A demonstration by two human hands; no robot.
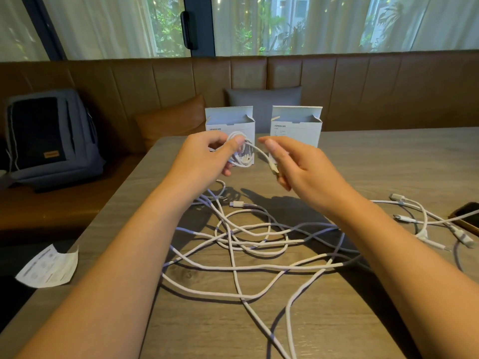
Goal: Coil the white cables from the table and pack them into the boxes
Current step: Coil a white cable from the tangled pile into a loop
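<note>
hands winding a white cable above the surface

left hand (207,154) grips the coil (239,151); right hand (298,164) pinches its plug end (273,168). loose cables (246,244) sprawl below, two open boxes (229,123) behind.

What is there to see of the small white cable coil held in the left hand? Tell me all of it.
The small white cable coil is a thin, braided-looking cord wound into a few loose loops. The left hand pinches it with thumb on top, above the wooden table, before the left open white cardboard box. Its free end runs right to a white connector in the right hand, whose grip is curled round it.
</note>
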